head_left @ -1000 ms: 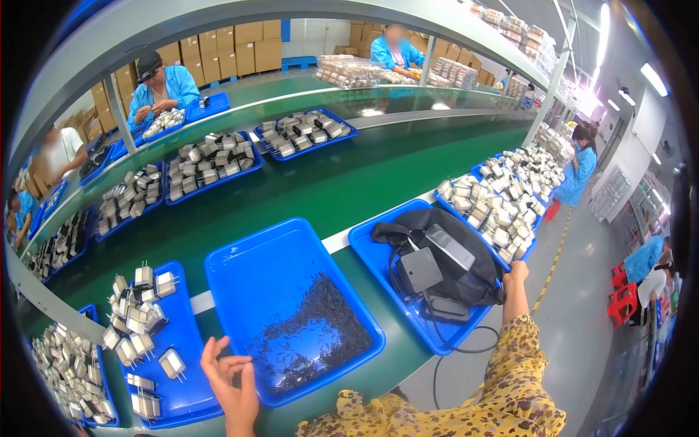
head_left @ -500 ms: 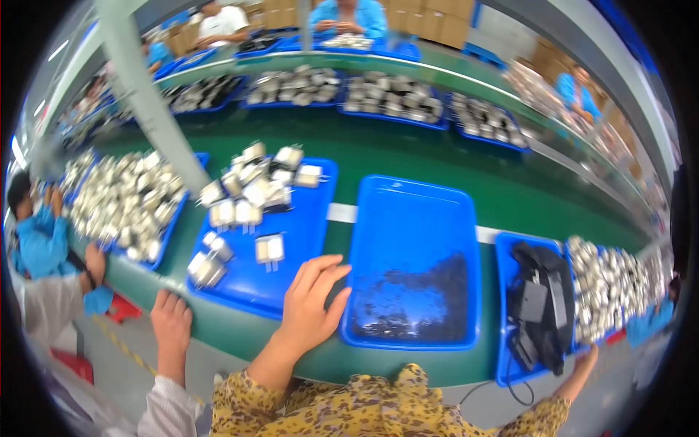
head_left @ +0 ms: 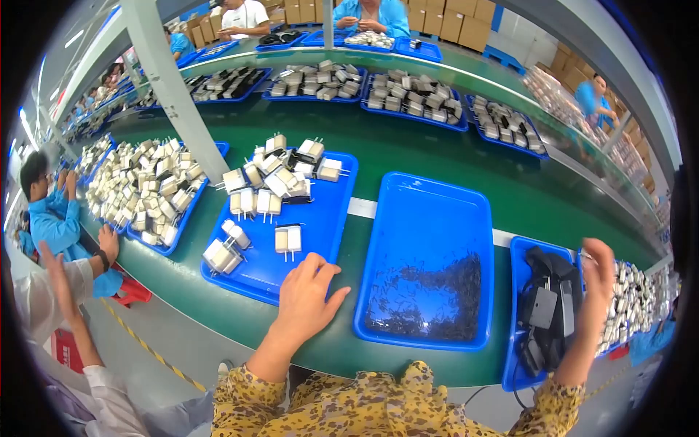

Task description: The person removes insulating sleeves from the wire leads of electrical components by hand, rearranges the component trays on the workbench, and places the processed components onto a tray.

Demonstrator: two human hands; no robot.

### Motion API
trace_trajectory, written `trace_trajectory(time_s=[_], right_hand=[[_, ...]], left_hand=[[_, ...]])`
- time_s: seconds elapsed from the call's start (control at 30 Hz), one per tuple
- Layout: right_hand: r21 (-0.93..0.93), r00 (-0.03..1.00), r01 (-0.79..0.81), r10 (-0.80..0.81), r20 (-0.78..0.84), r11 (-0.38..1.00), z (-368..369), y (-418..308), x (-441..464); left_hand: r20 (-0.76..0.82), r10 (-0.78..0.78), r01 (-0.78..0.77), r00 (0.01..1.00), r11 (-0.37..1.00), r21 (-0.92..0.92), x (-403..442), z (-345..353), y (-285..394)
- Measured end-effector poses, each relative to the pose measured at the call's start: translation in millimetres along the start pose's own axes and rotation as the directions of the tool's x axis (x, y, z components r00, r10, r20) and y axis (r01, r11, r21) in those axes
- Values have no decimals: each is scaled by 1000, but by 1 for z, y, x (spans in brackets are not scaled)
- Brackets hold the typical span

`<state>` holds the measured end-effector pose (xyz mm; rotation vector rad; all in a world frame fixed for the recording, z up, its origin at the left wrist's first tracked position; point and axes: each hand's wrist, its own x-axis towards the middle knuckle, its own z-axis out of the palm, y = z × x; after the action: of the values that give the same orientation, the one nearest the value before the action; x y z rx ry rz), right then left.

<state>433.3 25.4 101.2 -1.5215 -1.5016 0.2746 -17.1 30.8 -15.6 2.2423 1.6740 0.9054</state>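
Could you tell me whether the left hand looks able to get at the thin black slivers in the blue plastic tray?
Probably yes: the left hand is open just left of that tray, and only its low rim seems to bar the black slivers.

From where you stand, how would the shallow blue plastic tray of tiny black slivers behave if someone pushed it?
The tray looks stiff, keeping an even raised rim. Being wide and flat on the smooth-looking green surface, it would probably slide rather than tip. The slivers look loose and unevenly spread, so a jolt may scatter them.
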Motion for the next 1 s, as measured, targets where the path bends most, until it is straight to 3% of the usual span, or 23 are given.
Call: trace_trajectory(time_s=[0.03,0.1,0.17,0.37,0.43,0.5,0.57,0.63,0.67,0.7,0.77,0.83,0.9,0.97,1.0], right_hand=[[1,983,-1,1,181,1000,22,-14,2],[-75,854,281,-213,475,957,59,-29,7],[-112,705,439,-264,658,892,85,-24,8],[-36,465,551,-271,843,834,120,-37,0],[-40,492,553,-287,822,832,111,-42,-7],[71,482,492,-340,807,868,93,-50,-7],[39,579,512,-378,723,858,72,-64,-2],[-20,712,576,-490,502,817,51,-73,9],[-61,814,517,-468,345,854,43,-79,10],[-72,816,548,-513,267,833,31,-83,17],[-227,722,681,-691,46,696,15,-95,31],[-464,520,711,-839,-159,529,-5,-112,56],[-535,329,665,-847,-417,521,-26,-126,95],[-327,378,715,-735,-562,618,-37,-158,131],[-300,364,758,-758,-541,579,-35,-179,146]], left_hand=[[-21,0,0,1000,1000,-5,0,0,0],[-52,-9,10,999,1000,4,-3,-1,-2],[-37,-9,8,999,999,-39,-4,0,-4],[-79,30,-39,996,994,-106,-12,-5,0],[-181,149,-154,972,988,-15,-19,-9,5],[-208,133,-151,969,985,-78,-28,-5,6],[-239,170,-196,956,976,-93,-27,-2,7],[-257,165,-195,952,976,-95,-26,0,10],[-271,195,-227,942,970,-91,-24,0,12],[-294,202,-241,934,965,-104,-22,1,15],[-328,224,-277,918,953,-124,-16,3,21],[-329,223,-278,918,952,-130,-14,4,26],[-323,241,-298,915,944,-141,-14,7,28],[-333,242,-299,911,945,-133,-14,10,29],[-338,255,-318,906,937,-146,-13,12,31]])
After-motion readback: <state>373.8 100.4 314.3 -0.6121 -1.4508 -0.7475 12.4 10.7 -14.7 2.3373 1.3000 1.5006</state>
